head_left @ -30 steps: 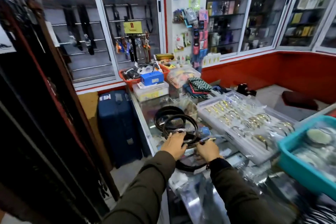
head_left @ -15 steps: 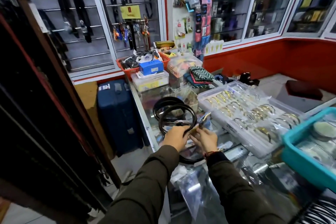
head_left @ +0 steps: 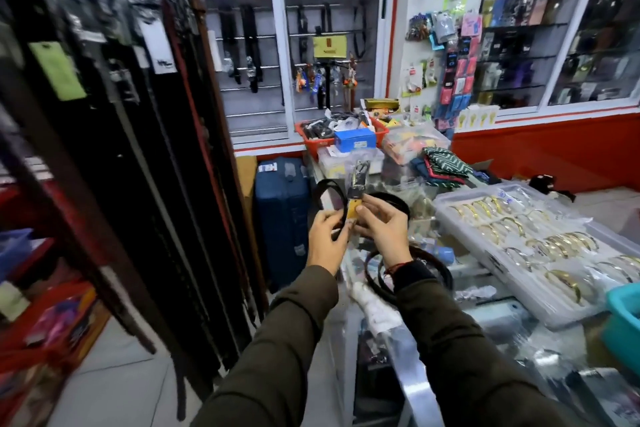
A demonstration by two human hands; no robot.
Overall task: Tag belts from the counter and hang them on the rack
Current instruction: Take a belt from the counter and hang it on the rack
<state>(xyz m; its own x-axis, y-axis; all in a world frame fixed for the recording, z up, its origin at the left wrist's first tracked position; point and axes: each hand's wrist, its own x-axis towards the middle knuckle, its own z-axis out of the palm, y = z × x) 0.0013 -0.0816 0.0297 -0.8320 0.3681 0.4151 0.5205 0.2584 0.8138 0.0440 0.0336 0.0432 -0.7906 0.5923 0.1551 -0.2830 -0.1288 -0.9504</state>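
Note:
A coiled black belt [head_left: 330, 188] is lifted off the glass counter [head_left: 412, 381], held between my left hand [head_left: 325, 239] and my right hand [head_left: 382, 227]. Its buckle end in clear wrap [head_left: 360, 174] sticks up above my fingers. A small yellow tag [head_left: 354, 210] is pinched at the belt between my thumbs. Other coiled black belts [head_left: 433, 265] lie on the counter under my right wrist. The belt rack [head_left: 145, 135] stands at my left, full of long dark hanging belts, some with white and green tags.
A clear tray of gold bangles [head_left: 519, 246] fills the counter's right. A teal tub [head_left: 623, 315] sits at the right edge. An orange basket [head_left: 311, 139], a blue box [head_left: 355, 139] and folded cloth [head_left: 443, 167] crowd the far end. A blue suitcase [head_left: 282, 218] stands on the floor.
Both hands have lifted one coiled belt up off the counter, with the yellow tag at it. My view has turned left, bringing the belt rack into sight.

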